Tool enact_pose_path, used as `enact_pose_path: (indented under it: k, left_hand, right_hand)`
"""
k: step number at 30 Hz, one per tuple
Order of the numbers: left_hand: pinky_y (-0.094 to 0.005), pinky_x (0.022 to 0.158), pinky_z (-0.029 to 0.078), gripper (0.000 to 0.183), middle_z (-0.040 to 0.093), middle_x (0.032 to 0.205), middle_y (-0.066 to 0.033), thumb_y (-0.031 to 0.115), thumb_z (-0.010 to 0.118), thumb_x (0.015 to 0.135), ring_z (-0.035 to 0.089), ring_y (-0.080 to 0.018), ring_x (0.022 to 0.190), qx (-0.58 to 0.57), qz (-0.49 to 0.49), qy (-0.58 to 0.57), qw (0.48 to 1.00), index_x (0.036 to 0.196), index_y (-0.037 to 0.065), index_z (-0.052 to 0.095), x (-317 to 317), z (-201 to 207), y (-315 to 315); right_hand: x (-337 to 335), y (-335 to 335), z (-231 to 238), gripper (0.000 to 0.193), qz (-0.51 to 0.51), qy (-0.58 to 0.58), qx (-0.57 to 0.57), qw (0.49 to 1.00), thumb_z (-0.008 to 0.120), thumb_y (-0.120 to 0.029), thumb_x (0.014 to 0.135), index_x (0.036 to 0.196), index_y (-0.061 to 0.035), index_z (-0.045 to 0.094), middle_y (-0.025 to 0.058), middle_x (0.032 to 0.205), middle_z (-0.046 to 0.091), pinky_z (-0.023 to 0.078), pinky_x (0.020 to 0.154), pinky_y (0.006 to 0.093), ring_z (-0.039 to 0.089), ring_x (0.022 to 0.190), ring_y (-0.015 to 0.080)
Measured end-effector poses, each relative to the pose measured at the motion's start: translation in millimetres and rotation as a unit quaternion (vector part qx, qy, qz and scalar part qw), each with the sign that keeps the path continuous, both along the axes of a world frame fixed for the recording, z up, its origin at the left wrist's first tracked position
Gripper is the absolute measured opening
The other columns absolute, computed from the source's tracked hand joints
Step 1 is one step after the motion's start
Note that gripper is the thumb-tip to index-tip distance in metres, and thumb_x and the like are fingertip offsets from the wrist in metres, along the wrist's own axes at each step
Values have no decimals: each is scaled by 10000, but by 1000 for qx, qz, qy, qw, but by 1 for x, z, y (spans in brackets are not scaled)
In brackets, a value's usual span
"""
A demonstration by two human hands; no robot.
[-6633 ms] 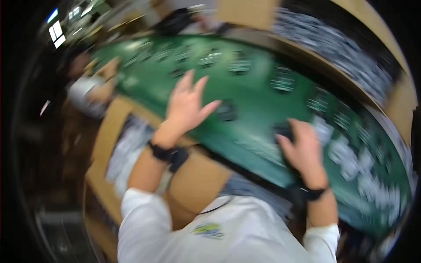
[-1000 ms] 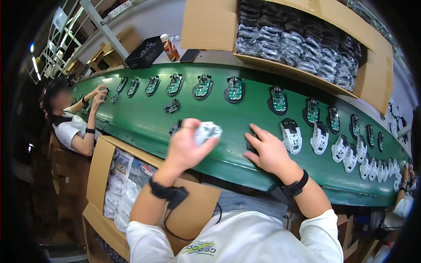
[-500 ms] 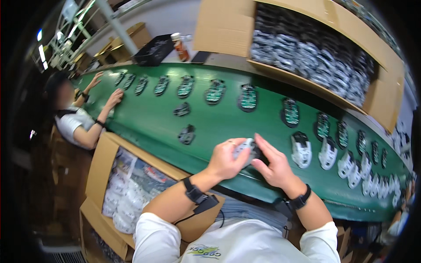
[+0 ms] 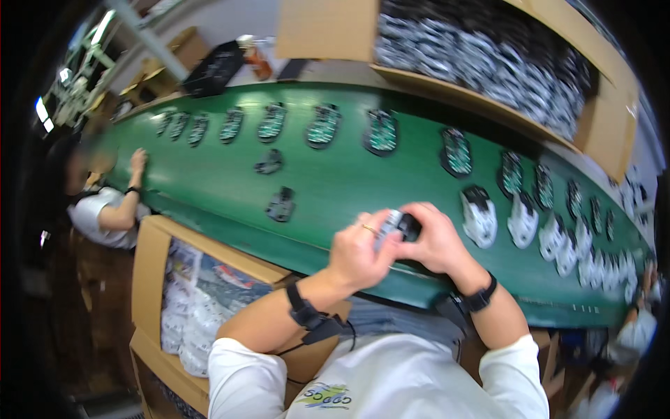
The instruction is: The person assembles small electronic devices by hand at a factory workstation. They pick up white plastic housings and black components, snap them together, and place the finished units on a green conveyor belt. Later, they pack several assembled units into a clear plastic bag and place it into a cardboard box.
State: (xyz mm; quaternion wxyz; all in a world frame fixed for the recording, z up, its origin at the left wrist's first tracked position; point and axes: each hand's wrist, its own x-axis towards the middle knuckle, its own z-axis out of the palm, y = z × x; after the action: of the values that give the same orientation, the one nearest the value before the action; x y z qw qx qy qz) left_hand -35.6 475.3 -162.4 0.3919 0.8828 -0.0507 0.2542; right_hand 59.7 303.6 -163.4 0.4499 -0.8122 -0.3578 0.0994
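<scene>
Taking the joined hands as the clock's centre, I see the left hand curled around a small white plastic shell, while the right hand, half closed, grips a black plastic insert against it; whether it's seated, I can't tell. Towards three o'clock, white shells with black tops look finished. Two loose dark-grey plastic pieces around ten o'clock remain unjoined, and plain white shells fill a brown cardboard box at eight.
</scene>
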Motion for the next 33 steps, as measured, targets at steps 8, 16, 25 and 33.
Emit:
enact_pose_path:
  k: [8,16,25,33]
  left_hand:
    - [-376,689,528,301,655,844,-162,99,685,880,645,-296,728,-6,-15,19,1000,1145,-44,675,-1,2,-5]
    - [-387,776,490,141,664,922,-135,92,703,866,610,-284,769,-3,-34,-20,999,984,19,678,-7,10,30]
    - [-339,696,524,244,684,769,-91,218,731,959,642,-207,716,-227,91,131,961,860,7,660,9,5,13]
    - [-462,949,534,599,648,1227,-209,417,721,893,625,-380,1141,298,309,105,897,1318,9,610,-18,38,103]
  right_hand:
    - [-4,-2,-7,576,-1,-25,-7,1000,898,-341,651,1065,-22,656,158,930,701,538,812,459,651,932,371]
    - [-4,-2,-13,456,119,64,201,970,814,-204,882,1267,-9,669,158,1157,728,572,920,392,717,1036,293]
    - [-10,15,-10,151,27,144,188,971,726,-80,960,1057,36,732,64,869,756,536,697,264,668,771,98]
    - [29,-26,4,252,-239,-294,35,925,687,-106,936,1148,28,701,220,1131,720,539,966,445,685,1070,410]
